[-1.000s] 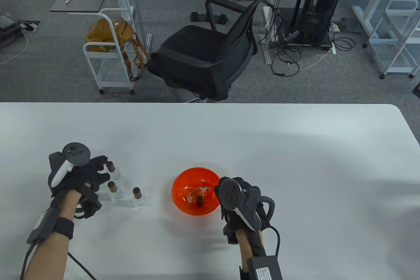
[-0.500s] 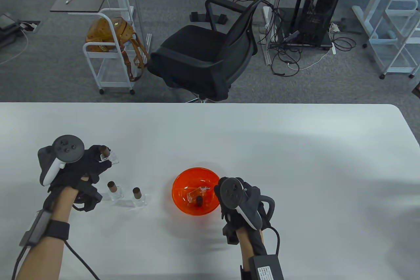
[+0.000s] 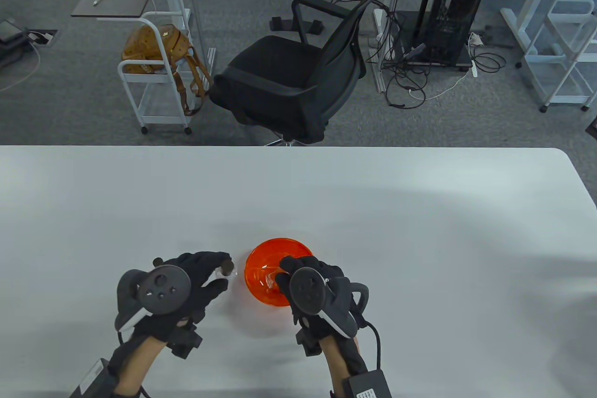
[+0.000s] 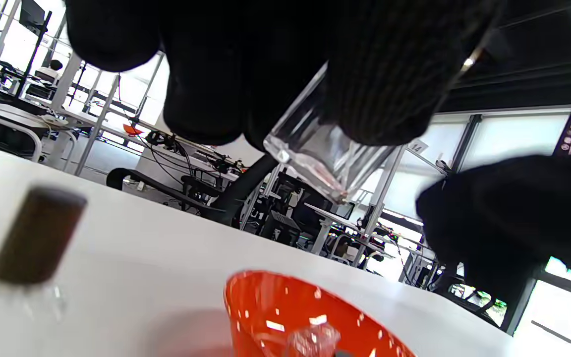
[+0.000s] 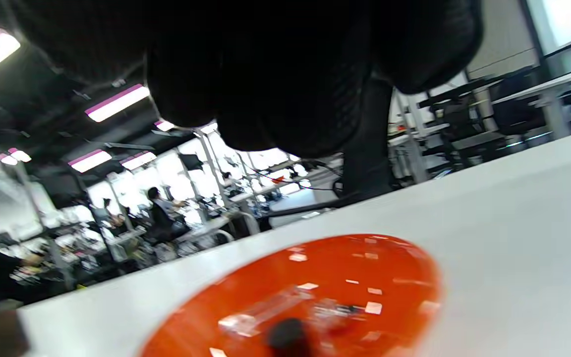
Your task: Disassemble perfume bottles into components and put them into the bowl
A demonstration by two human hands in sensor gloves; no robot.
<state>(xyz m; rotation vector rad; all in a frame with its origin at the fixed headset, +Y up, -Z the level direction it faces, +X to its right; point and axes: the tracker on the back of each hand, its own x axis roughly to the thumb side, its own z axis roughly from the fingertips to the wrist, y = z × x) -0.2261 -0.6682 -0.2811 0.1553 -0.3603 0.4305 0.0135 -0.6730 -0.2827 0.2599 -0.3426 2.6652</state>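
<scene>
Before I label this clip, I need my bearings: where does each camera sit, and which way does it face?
Table view: overhead, facing down at the white table and office floor beyond; both hands, left hand and right hand, enter from the bottom.
Left wrist view: under the left hand, low, facing across the table; gloved fingers pinch a clear perfume bottle.
Right wrist view: under the right hand, low over the table; dark fingers hang above.
All three views show the orange bowl.
</scene>
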